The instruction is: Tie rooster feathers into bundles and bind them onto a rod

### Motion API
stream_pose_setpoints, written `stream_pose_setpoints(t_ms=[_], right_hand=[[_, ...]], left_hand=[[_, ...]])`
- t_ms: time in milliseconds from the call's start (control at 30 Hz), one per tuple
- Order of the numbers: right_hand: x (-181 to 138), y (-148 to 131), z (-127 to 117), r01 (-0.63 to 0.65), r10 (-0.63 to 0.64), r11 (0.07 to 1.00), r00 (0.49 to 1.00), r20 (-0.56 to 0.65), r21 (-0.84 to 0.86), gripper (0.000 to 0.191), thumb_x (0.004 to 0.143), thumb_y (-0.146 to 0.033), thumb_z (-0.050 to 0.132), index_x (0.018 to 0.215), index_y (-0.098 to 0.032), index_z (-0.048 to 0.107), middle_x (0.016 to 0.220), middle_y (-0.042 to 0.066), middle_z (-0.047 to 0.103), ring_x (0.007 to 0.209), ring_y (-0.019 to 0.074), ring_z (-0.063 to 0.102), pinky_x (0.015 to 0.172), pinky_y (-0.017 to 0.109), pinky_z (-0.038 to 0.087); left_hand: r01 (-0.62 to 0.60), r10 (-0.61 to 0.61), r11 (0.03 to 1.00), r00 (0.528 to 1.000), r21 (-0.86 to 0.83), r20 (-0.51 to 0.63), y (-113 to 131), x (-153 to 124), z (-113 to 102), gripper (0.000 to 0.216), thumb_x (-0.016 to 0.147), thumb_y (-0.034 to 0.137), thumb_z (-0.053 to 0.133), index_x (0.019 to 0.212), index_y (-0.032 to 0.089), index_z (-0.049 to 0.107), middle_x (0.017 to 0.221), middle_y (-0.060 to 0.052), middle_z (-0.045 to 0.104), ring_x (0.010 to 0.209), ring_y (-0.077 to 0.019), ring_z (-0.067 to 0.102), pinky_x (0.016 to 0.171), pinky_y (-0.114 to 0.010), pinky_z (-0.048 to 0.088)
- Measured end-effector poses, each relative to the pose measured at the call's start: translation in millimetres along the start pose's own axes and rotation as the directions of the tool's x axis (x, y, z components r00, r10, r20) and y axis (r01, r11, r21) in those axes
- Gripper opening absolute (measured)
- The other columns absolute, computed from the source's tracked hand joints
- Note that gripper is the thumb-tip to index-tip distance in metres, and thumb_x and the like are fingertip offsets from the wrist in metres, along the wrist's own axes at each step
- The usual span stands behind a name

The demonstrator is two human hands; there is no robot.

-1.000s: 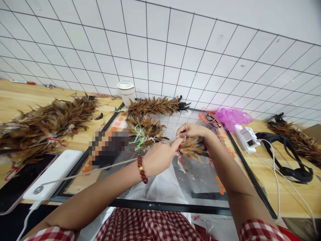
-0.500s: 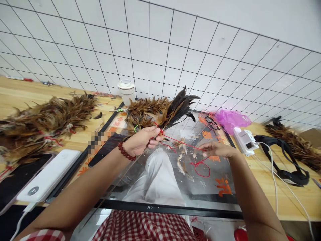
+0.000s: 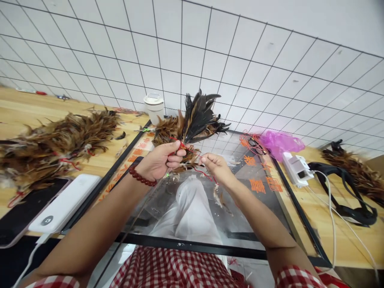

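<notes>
My left hand, with a beaded bracelet on its wrist, is closed at the base of a feather bundle. Long black feathers fan upward from it, with brown ones lower down. Red string is wound around the base beside my left thumb, and a loose piece hangs below. Close by on the right, my right hand pinches the red string between thumb and forefinger. Brown feathers lie behind my left hand on the glass panel. The exact grip points are partly hidden by the fingers.
More feather strands lie on the left and far right. A white cup stands by the wire grid. On the left are a power bank and phone. A pink bag, charger and black strap lie right.
My right hand has moved left, close to my left hand, and the taut string between them is now short. The black feathers have swung left and more upright.
</notes>
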State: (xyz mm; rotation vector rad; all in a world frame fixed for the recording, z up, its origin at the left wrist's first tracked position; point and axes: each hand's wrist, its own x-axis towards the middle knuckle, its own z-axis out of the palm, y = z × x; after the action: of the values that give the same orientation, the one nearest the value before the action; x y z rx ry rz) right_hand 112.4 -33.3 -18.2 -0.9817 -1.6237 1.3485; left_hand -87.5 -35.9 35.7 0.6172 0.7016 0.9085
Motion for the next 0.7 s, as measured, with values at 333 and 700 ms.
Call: stream_pose_setpoints(t_ms=[333, 700], right_hand=[[50.3, 42.8, 5.9, 0.336, -0.187, 0.716, 0.937, 0.296, -0.611, 0.016, 0.086, -0.017, 0.054, 0.089, -0.018, 0.070, 0.085, 0.004, 0.063, 0.084, 0.0147, 0.055, 0.082, 0.028, 0.040], [41.8, 23.3, 5.7, 0.485, -0.231, 0.518, 0.872, 0.431, -0.704, 0.013, 0.084, -0.016, 0.054, 0.090, -0.018, 0.065, 0.099, 0.007, 0.063, 0.088, 0.0172, 0.054, 0.077, 0.029, 0.040]], left_hand=[[-0.146, 0.125, 0.985, 0.972, -0.095, -0.199, 21.6, -23.5, -34.1, 0.020, 0.094, 0.017, 0.039, 0.078, 0.013, 0.049, 0.061, 0.004, 0.038, 0.038, -0.0012, 0.023, 0.032, -0.011, 0.020], [-0.074, 0.052, 0.984, 0.990, -0.162, -0.133, 19.1, -19.5, -38.8, 0.013, 0.092, 0.020, 0.046, 0.083, 0.013, 0.052, 0.062, 0.004, 0.039, 0.039, -0.0014, 0.024, 0.034, -0.011, 0.021]])
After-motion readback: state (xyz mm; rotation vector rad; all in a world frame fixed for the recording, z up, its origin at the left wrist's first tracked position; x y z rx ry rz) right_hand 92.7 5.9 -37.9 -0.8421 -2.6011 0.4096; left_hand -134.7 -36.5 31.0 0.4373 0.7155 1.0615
